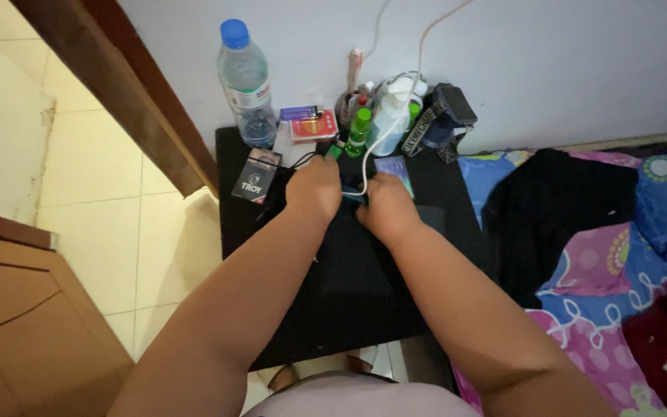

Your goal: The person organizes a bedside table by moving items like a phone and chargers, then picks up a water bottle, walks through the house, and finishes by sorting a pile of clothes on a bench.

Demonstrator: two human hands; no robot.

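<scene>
Hands meet at the middle of the black table (441, 193), knuckles up, so the fingertips are hidden. The left hand (314, 189) is curled shut, seemingly around a thin dark cable, though I cannot tell exactly what it pinches. The right hand (384, 207) is also curled, closed on a small dark device (353, 197) with a teal edge, which sits between the two hands at the table's centre. A white cable (376, 147) runs from that spot toward the table's back edge and on up the wall.

Risk, as I judge it: the cables are crowded, and a tug could drag the white cable across the bottles at the table's back edge and tip the small green bottle (360, 127) or the white pump bottle (391, 116).

Only a sliver of the small dark device shows; its shape is unclear. A clear water bottle (245, 85) stands at the table's back-left corner, a dark card box (256, 176) just in front of it.
</scene>
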